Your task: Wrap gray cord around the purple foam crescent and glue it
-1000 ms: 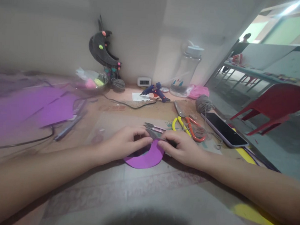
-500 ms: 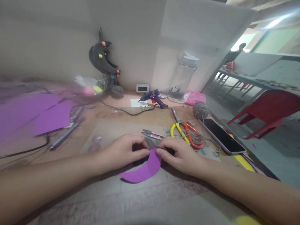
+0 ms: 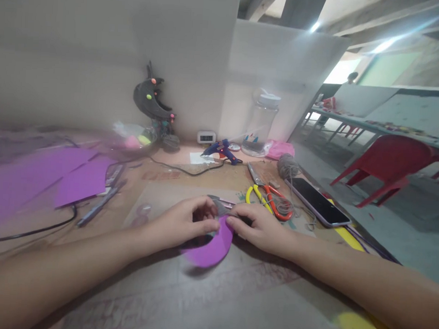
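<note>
One crescent (image 3: 215,249) in right fingers (image 3: 240,227), left fingers' (image 3: 204,227) grip unclear; tabletop (image 3: 184,303) below, chair (image 3: 390,160) beyond.

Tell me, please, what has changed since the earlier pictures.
The view has tilted upward. Pinched by the right hand as before, the purple piece now has a blurred free end, seemingly swung slightly rightward. The left hand stays close; orange-handled scissors, glue gun and phone lie unmoved.

The curved piece (image 3: 218,248) is purple — the yarn ball (image 3: 288,166), grey.
</note>
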Demonstrator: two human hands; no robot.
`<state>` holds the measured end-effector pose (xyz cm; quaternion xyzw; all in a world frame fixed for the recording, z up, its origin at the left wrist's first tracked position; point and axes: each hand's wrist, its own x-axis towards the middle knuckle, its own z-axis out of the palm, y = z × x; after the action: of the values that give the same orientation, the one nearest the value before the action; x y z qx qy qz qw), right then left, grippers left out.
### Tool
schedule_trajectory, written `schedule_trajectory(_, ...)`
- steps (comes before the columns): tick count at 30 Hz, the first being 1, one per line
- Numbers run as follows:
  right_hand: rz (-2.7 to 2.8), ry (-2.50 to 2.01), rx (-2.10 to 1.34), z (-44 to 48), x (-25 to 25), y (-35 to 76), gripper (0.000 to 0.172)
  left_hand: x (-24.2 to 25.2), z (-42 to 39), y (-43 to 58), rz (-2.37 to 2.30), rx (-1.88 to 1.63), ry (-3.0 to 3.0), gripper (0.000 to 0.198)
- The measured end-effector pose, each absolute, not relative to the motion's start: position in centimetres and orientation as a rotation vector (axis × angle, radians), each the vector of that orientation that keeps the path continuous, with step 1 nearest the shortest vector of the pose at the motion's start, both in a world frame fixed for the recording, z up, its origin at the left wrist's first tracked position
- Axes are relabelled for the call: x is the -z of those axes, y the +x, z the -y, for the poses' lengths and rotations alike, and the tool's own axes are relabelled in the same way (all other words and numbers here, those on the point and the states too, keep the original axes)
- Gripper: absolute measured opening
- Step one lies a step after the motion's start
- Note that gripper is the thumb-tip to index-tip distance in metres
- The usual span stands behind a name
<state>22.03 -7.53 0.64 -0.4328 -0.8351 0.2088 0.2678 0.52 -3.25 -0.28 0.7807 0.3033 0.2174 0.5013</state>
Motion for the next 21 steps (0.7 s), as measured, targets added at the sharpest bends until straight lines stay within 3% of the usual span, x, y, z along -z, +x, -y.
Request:
schedule_trajectory(7, 2.295, -1.104, -0.6, 7.4, -0.6, 22.1, 0.03, 0.0, 3.4, 0.2, -0.747, -0.609, 1.87, 0.038)
schedule_trajectory(17, 2.145, -1.068, -0.709, 7.7, -0.7, 22.6, 0.031, -0.4, 4.1, 0.3, -0.847, -0.647, 1.999, 0.04)
schedule_trajectory(21, 2.044, -1.173, -0.284, 5.8, -0.3, 24.0, 0.026, -0.5, 4.2, 0.2, -0.833, -0.587, 2.002, 0.04)
